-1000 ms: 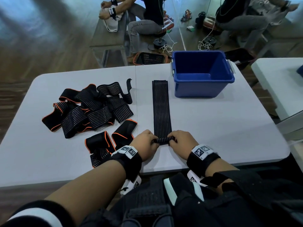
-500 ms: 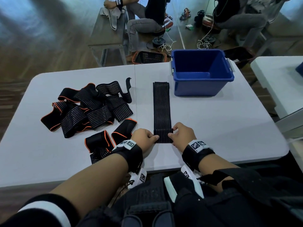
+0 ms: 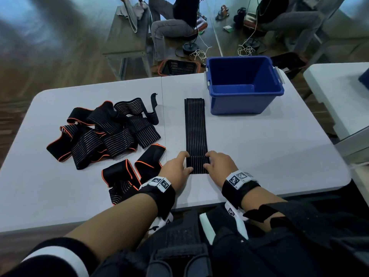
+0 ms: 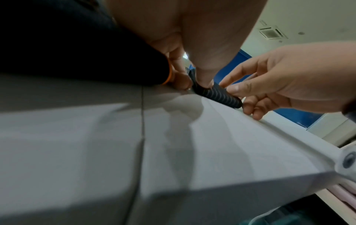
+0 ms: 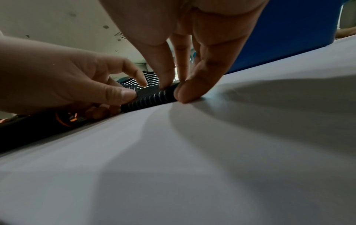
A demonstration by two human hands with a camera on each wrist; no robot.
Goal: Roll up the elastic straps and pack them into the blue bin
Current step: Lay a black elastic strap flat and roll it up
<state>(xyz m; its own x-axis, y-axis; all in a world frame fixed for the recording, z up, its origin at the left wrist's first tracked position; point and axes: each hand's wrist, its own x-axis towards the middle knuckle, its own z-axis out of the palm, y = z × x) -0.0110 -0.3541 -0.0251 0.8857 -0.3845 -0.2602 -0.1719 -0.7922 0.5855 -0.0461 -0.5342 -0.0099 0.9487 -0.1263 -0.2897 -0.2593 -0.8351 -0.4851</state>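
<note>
So far the blue bin [image 3: 244, 84] at far right holds nothing; your left hand [image 3: 175, 168] and right hand [image 3: 221, 165] pinch the near, barely started roll of one flat strap [image 3: 195, 128], the loose straps [image 3: 103, 132] piled at left untouched

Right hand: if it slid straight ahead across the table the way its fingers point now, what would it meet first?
Probably the blue bin. The right hand pinches the near end of the flat strap; bare table lies between hand and bin.
</note>
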